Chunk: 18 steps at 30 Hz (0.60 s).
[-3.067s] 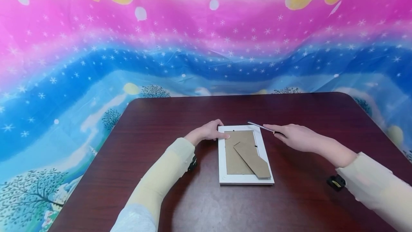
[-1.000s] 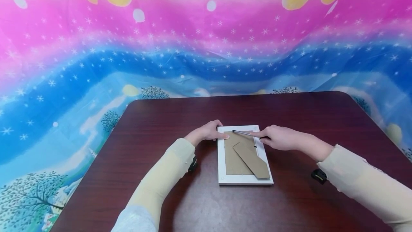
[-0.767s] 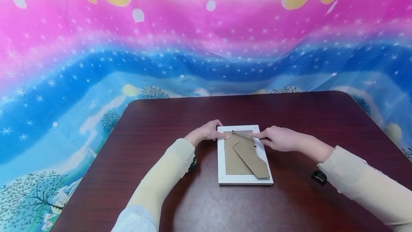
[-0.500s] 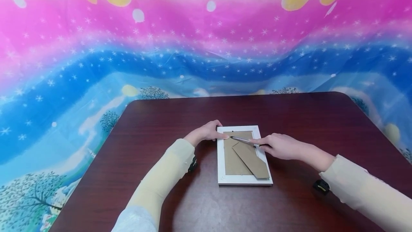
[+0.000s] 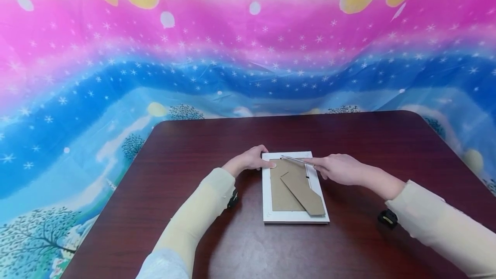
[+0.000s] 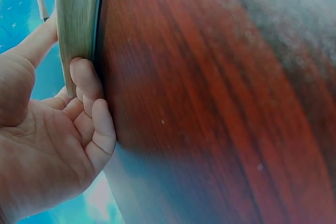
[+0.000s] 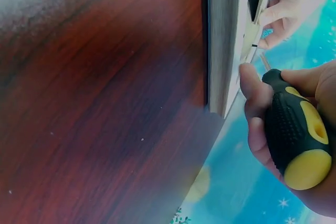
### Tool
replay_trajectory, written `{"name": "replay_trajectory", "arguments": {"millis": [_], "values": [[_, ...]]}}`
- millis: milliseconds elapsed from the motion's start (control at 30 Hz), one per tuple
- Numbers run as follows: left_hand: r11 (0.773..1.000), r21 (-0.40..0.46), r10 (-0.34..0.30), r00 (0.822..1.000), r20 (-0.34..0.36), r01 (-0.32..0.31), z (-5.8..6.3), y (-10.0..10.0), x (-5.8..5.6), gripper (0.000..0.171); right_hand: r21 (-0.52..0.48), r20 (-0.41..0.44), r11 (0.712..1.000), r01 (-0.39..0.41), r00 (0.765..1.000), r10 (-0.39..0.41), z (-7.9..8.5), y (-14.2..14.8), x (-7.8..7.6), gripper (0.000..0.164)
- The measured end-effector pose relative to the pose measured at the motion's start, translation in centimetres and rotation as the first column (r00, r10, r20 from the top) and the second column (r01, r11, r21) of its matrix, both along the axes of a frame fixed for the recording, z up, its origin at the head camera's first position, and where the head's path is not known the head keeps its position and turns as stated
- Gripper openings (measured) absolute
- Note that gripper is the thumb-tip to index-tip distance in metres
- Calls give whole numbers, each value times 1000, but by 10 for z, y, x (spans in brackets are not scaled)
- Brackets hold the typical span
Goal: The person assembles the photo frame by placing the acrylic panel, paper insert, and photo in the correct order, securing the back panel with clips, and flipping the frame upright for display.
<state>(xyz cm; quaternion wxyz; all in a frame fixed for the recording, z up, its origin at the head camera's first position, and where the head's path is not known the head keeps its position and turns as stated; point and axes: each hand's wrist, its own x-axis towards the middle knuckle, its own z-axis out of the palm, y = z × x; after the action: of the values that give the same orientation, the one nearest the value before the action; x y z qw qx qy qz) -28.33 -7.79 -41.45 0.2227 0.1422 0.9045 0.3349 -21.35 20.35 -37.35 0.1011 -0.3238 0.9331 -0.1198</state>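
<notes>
A white picture frame (image 5: pixel 267 197) lies face down on the table, its brown backing board (image 5: pixel 280 195) and slanted easel stand (image 5: pixel 304 193) showing. My left hand (image 5: pixel 248 158) grips its upper left corner, thumb on the back and fingers along the side edge (image 6: pixel 81 19). My right hand (image 5: pixel 342 169) holds a screwdriver with a black and yellow handle (image 7: pixel 296 124). Its thin metal shaft (image 5: pixel 298 159) reaches across the upper part of the frame, tip at the top edge of the backing board. A small dark tab (image 5: pixel 308 177) shows at the board's right edge.
The dark red-brown table (image 5: pixel 193 141) has rounded far corners. Behind it hangs a pink and blue curtain (image 5: pixel 248 55) with snowflakes and trees. Black wrist cameras (image 5: pixel 387 218) sit under both cuffs.
Over three seconds, my right hand has brought the screwdriver leftward over the frame. In the last half second its tip has shifted up to the board's top edge. My left hand stays put.
</notes>
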Motion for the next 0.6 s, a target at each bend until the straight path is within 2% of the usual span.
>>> {"name": "replay_trajectory", "arguments": {"millis": [333, 600], "values": [[1000, -6, 4, 1000, -2, -4, -1, 0, -1, 47, 22, 110, 998, 51, 993, -53, 4, -2, -7, 43], [1000, -5, 20, 1000, 5, -20, -1, 1, -1, 46, 21, 49, 1000, -7, 999, 6, 8, -3, -7, 41]]}}
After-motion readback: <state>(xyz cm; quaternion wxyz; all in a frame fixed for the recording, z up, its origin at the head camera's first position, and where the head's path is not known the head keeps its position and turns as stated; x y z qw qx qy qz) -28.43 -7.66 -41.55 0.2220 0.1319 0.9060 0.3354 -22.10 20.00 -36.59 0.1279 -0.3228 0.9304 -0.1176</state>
